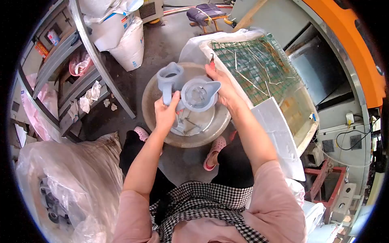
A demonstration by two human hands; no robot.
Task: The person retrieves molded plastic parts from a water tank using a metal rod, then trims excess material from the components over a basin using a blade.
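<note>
My left hand (165, 115) is closed around the handle area of grey-blue plastic jugs. One jug (171, 77) points up and left, its handle running down to my fingers. Another jug (199, 95) is turned with its round end and pointed spout toward me, its spout beside my right hand (221, 87). The fingers of that hand are closed on a small red tool with a dark tip (212, 64), close to the corner of the white tub. Whether my right hand also touches the jug is hard to see. Below both jugs is a wide round basin (152, 121) with thin plastic scraps (190, 126).
A white tub (310, 131) on the right has green netting (251, 67) with thin sticks on it. A white board (279, 135) leans there. Left are a metal rack (95, 52), white sacks (129, 46) and a large clear plastic bag (77, 178). An orange machine part (356, 48) curves at upper right.
</note>
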